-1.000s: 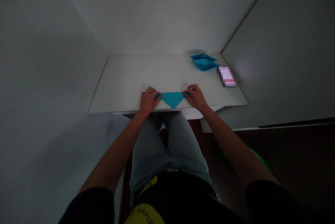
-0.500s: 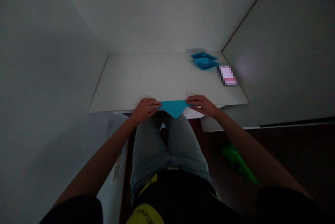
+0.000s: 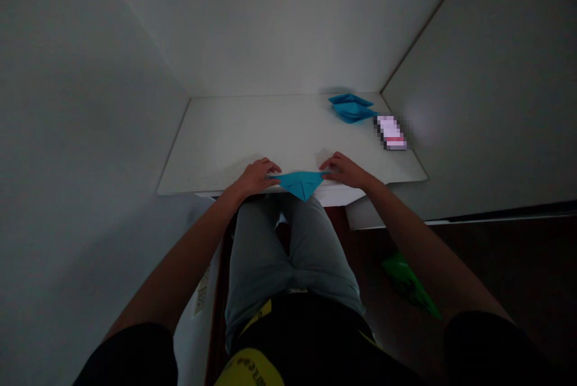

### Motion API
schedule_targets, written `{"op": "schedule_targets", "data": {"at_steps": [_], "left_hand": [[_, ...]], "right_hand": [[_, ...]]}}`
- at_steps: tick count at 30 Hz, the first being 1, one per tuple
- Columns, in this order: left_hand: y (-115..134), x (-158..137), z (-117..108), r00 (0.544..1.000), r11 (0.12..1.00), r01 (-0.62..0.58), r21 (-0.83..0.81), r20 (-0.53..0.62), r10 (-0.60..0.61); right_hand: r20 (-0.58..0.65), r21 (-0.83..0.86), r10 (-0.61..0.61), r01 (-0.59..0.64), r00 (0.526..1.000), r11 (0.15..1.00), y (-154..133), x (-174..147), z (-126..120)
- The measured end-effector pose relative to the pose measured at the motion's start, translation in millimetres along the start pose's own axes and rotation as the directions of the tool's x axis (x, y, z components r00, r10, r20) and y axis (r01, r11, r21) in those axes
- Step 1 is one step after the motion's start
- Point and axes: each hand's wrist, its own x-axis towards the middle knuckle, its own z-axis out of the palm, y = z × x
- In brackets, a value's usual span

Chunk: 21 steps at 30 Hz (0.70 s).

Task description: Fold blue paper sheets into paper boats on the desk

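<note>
A folded sheet of blue paper spans the front edge of the white table, its pointed flap hanging over the edge toward me. My left hand pinches the paper's left end between thumb and fingers. At the opposite end, my right hand grips the right corner, fingers curled above and thumb below. A crease shows down the middle of the flap. Two blue folded paper boats lie close together at the back right of the table.
Beside the boats a phone with a lit, blurred screen lies near the table's right edge. Walls enclose the white table at the back and sides. A green bag is on the dark floor at lower right.
Both hands have gone from lying flattish on the paper's ends to pinching them, with fingers more bent and raised. The paper's upper edge now peaks slightly in the middle.
</note>
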Motion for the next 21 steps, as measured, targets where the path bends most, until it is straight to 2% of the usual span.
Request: {"op": "schedule_targets", "data": {"at_steps": [4, 12, 16, 19, 20, 21], "left_hand": [[3, 3, -1, 0.996, 0.997, 0.079, 0.004, 0.037, -0.079], [0, -3, 4, 0.997, 0.996, 0.061, -0.059, -0.041, -0.063], [1, -5, 5, 0.992, 0.966, 0.050, -0.254, -0.103, -0.078], [4, 1, 4, 0.952, 0.920, 0.063, -0.388, -0.254, -0.172], [6, 4, 3, 0.918, 0.911, 0.066, -0.406, -0.334, -0.215], [8, 7, 3, 0.871, 0.911, 0.058, -0.409, -0.424, -0.246]], "right_hand": [[0.026, -0.002, -0.006, 0.006, 1.000, 1.000, 5, 3, -1], [0.008, 0.040, -0.055, 0.054, 0.998, 0.998, 6, -7, 2], [-0.032, 0.111, -0.066, 0.069, 0.997, 0.991, 2, -7, 6], [-0.176, 0.249, 0.051, -0.006, 0.983, 0.968, 3, 2, 13], [-0.264, 0.296, 0.117, -0.035, 0.957, 0.955, 4, 7, 17], [-0.364, 0.334, 0.185, -0.058, 0.913, 0.941, 4, 12, 21]]}}
